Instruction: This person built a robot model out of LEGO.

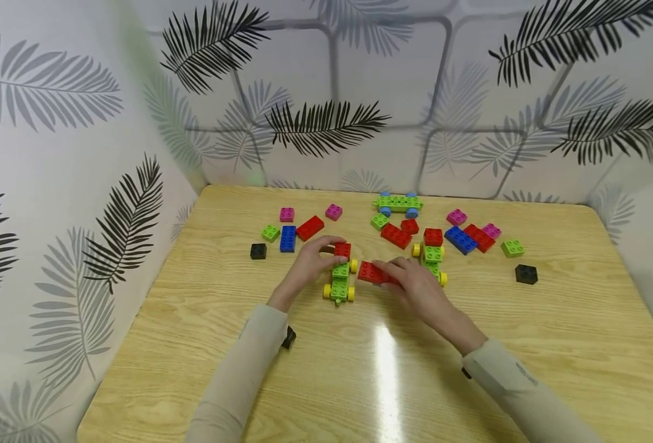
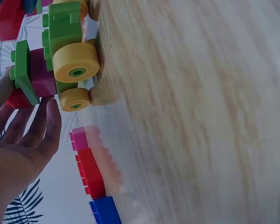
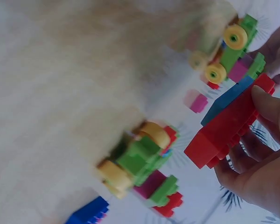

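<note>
My right hand (image 1: 415, 288) gripped a red brick (image 1: 371, 272), with a blue brick (image 3: 225, 101) against its underside, right of a yellow-wheeled car (image 1: 339, 289). My left hand (image 1: 311, 257) pinched that car's stacked bricks (image 2: 23, 72). Beyond stood a blue-wheeled chassis (image 1: 397, 202).

leaf-patterned walls (image 1: 382, 74), glossy wooden table (image 1: 570, 332)
</note>
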Tool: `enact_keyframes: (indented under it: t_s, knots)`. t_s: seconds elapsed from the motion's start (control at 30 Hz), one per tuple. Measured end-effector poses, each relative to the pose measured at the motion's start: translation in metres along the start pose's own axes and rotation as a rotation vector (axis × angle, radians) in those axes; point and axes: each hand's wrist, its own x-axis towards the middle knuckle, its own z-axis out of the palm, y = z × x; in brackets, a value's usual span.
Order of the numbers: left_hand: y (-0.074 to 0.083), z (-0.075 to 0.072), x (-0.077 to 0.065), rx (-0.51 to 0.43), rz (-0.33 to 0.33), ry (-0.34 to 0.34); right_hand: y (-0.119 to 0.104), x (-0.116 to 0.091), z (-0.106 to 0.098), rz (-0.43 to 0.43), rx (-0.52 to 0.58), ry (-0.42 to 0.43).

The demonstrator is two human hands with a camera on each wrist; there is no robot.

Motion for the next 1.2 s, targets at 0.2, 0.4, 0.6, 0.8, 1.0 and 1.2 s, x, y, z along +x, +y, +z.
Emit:
enact_keyframes:
  t_s: [0.2, 0.4, 0.6, 0.8, 1.0, 1.2]
  knots:
    - [0.005, 0.004, -0.004, -0.005, 0.023, -0.033, -0.008, 0.019, -0.009, -0.049, -0.006, 0.057]
    - [0.004, 0.009, -0.006, 0.003, 0.051, -0.045, -0.015, 0.037, -0.013, -0.043, -0.035, 0.03]
    - [0.005, 0.012, -0.009, -0.008, 0.054, -0.049, -0.019, 0.047, -0.012, -0.043, -0.083, -0.026]
    - [0.008, 0.012, -0.011, -0.026, 0.045, -0.028, -0.02, 0.053, -0.014, -0.074, -0.103, -0.05]
    - [0.011, 0.013, -0.01, -0.033, 0.047, -0.026, -0.021, 0.055, -0.017, -0.076, -0.111, -0.099]
    - [0.011, 0.014, -0.009, -0.046, 0.055, -0.03, -0.024, 0.058, -0.018, -0.08, -0.162, -0.135]
